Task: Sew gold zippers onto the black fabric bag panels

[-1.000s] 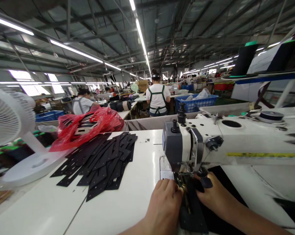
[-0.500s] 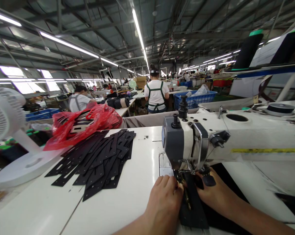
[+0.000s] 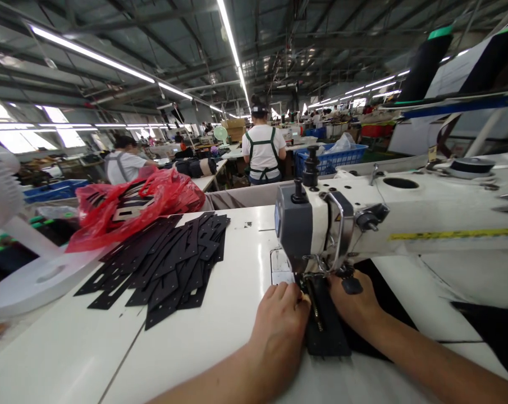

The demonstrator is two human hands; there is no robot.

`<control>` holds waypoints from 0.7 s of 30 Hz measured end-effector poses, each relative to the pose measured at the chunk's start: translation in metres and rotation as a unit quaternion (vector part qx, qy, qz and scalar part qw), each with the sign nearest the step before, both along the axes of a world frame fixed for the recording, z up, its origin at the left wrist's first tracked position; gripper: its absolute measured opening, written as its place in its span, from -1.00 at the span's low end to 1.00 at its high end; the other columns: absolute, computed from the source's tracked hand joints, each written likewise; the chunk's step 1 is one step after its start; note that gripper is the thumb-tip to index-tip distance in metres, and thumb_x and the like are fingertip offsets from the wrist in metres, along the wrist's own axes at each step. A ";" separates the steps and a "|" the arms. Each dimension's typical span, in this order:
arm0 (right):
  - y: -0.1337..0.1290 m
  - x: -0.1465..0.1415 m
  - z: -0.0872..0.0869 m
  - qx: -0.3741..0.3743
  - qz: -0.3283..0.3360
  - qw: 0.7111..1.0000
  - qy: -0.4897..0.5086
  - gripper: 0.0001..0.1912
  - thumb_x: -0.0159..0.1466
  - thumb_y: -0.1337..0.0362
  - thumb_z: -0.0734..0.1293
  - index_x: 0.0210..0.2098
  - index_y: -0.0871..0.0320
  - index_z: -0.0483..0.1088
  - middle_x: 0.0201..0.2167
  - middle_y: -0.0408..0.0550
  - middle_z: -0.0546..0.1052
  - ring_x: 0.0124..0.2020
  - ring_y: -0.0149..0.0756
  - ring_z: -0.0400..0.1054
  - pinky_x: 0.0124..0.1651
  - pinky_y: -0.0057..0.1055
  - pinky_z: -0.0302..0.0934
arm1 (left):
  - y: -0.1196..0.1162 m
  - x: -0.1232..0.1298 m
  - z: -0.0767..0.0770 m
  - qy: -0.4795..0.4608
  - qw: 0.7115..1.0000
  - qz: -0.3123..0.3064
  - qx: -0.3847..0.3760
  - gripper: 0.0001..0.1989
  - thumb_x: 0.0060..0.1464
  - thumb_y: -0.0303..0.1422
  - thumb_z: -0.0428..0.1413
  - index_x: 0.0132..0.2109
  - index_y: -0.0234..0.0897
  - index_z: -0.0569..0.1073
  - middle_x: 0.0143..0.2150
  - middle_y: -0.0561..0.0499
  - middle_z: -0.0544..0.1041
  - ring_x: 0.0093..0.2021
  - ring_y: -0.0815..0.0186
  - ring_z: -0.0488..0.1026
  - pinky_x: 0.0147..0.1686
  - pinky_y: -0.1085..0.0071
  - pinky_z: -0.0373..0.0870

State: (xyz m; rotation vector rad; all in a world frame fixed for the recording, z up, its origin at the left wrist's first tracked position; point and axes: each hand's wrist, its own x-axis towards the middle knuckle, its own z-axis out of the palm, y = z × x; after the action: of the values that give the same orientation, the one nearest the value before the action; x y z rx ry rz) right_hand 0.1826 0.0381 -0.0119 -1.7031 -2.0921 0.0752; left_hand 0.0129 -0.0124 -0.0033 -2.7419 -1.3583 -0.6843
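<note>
A black piece with a brass-coloured zipper [image 3: 315, 314] lies under the presser area of a white-and-grey sewing machine [image 3: 296, 227]. My left hand [image 3: 281, 325] is closed at its left edge, fingers curled with the tips hidden. On the other side my right hand [image 3: 355, 297] grips near the right edge, close under the machine head; its fingertips are partly hidden behind the machine's parts. Beneath the right forearm a larger black panel [image 3: 399, 320] spreads over the white table. The needle itself cannot be made out.
A pile of black punched strips [image 3: 173, 264] lies left on the table [image 3: 203, 348]. Behind it sits a red plastic bag [image 3: 136, 202] beside a white fan [image 3: 9, 196]. Thread cones [image 3: 424, 70] stand at right. A co-worker [image 3: 262, 148] is ahead, near a blue basket [image 3: 333, 160].
The black zippered piece has slid away from me, farther under the machine head. Both hands have moved forward with it. The view has shifted slightly.
</note>
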 end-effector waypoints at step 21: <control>-0.061 0.034 -0.011 0.230 0.317 0.918 -0.060 -0.46 0.12 0.52 0.12 0.08 0.19 0.32 0.01 0.05 0.44 0.04 -0.22 0.31 0.05 -0.33 0.27 | -0.005 0.000 -0.003 -0.051 0.972 -0.100 0.205 -0.68 0.24 -0.54 -0.17 -0.36 -0.42 0.43 -0.45 -0.08 0.48 -0.44 0.25 0.50 -0.41 0.32 0.54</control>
State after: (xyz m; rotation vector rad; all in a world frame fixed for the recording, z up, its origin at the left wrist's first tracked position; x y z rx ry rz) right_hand 0.2163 -0.0227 -0.0229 -0.7383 -2.4258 -0.3089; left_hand 0.0132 -0.0170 -0.0067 -2.5512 -0.8356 -1.0008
